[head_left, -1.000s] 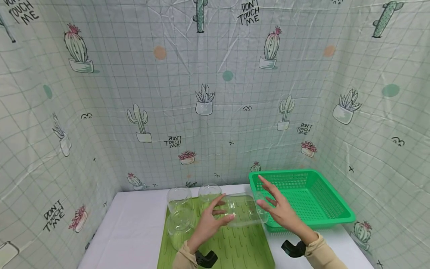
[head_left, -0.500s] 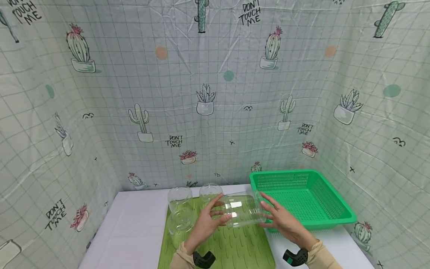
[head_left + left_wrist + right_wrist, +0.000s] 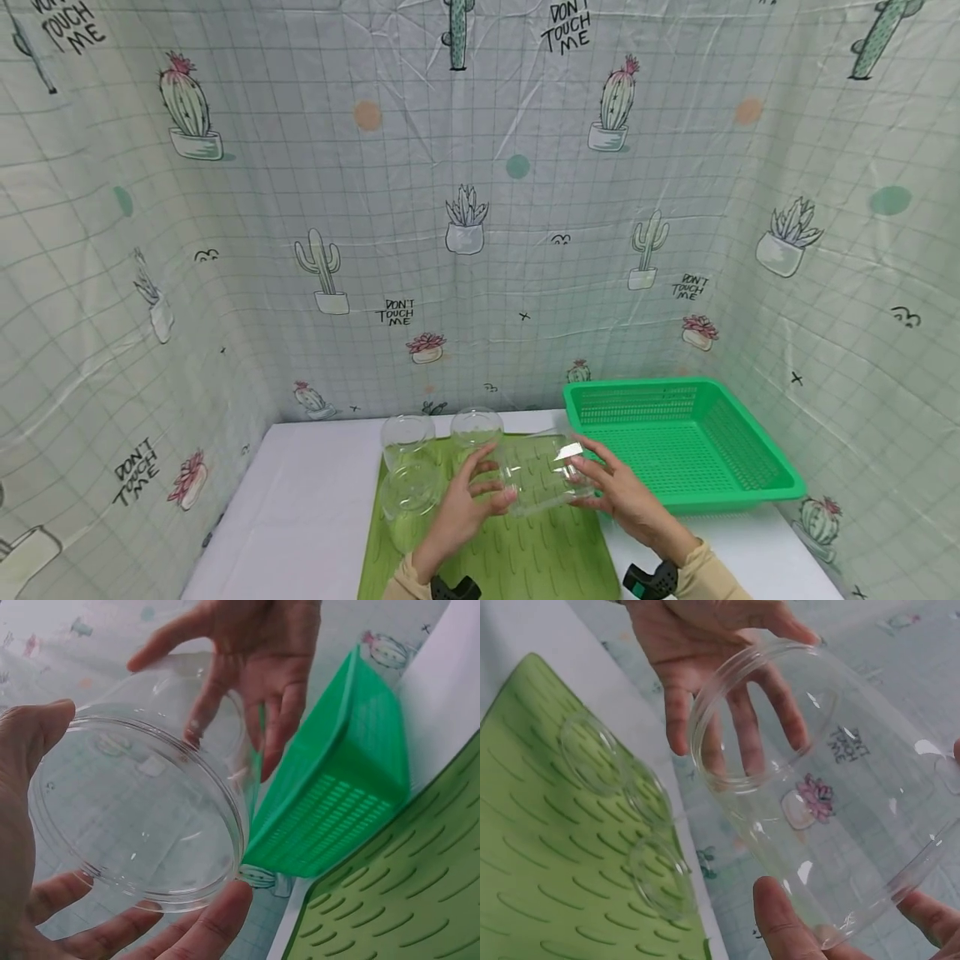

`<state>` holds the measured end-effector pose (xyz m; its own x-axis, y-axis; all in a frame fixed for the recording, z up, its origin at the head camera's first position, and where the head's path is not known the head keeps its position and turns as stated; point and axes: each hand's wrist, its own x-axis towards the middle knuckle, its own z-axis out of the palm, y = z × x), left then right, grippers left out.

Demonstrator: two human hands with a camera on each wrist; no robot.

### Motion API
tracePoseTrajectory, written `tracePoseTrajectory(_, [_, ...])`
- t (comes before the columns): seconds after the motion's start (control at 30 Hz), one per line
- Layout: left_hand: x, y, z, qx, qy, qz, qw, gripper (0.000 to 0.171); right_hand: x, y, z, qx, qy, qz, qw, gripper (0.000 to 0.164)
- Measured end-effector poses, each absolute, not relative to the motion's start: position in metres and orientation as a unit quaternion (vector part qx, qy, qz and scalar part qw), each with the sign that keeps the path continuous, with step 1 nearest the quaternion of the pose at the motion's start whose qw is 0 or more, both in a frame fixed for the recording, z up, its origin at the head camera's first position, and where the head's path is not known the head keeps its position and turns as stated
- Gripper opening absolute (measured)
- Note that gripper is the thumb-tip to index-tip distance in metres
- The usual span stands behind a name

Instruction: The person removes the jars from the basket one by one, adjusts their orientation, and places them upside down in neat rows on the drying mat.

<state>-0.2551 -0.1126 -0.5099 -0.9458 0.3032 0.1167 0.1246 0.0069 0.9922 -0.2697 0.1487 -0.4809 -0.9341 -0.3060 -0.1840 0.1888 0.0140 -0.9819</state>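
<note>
Both hands hold a clear jar [image 3: 536,479] on its side above the green mat [image 3: 525,554]. My left hand [image 3: 459,510] grips the mouth end, thumb on the near side and fingers round the rim; the left wrist view shows the ridged rim of the jar [image 3: 142,900] with no lid on it. At the base end, my right hand [image 3: 628,496] holds the jar with curled fingers, and its thumb and fingertips sit against the wall of the jar [image 3: 832,847]. Through the clear wall, the mat and the printed backdrop show.
Three similar clear jars [image 3: 411,492] stand upright along the mat's left and back edges. A green perforated basket [image 3: 690,500] stands to the right on the white table [image 3: 292,508]. Cactus-printed cloth [image 3: 360,208] hangs behind and on both sides.
The right hand, spread with raised fingers a second ago, has closed round the jar's base end. The jar has turned slightly in the hands, while the left hand stays at its mouth.
</note>
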Motion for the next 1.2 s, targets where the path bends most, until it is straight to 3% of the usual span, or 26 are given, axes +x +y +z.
tracePoseTrajectory(0.37, [-0.244,-0.118,-0.519,0.145,0.728,0.668,0.055,0.080,-0.267,0.133,-0.482,-0.029,0.726,-0.679,0.104,0.059])
tracePoseTrajectory(0.6, [-0.235,-0.121,-0.535,0.118,0.744,0.653,0.074,0.072,-0.265,0.125,-0.482,-0.035,0.797,-0.602,0.018,0.049])
tracePoseTrajectory(0.73, [-0.226,-0.130,-0.551,0.119,0.768,0.622,0.100,0.056,-0.264,0.118,-0.487,-0.059,0.829,-0.555,-0.041,0.050])
tracePoseTrajectory(0.97, [-0.211,-0.144,-0.579,0.167,0.863,0.475,0.049,0.013,-0.261,0.099,-0.502,-0.117,0.863,-0.475,-0.125,0.056])
tracePoseTrajectory(1.2, [-0.200,-0.150,-0.612,0.199,0.886,0.419,0.009,0.009,-0.264,0.075,-0.522,-0.163,0.879,-0.406,-0.192,0.060])
